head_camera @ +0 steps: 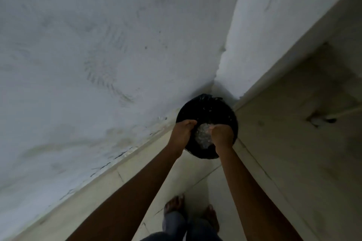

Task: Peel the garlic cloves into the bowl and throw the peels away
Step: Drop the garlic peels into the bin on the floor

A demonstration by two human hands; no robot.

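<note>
Pale papery peels [202, 136] bunched between your left hand [184, 130] and right hand [221, 133], both curled on them, over the black bin [213, 109]. Likely featherlight, flyaway; cup them from the sides.

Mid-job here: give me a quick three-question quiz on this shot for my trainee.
1. True or false: the left hand and the right hand are both over the black bin.
2. Where does the bin stand? A) on the floor in a corner B) on a table C) in a sink
3. Fill in: the pale scraps show between the two ____.
Key: 1 true; 2 A; 3 hands.
</note>
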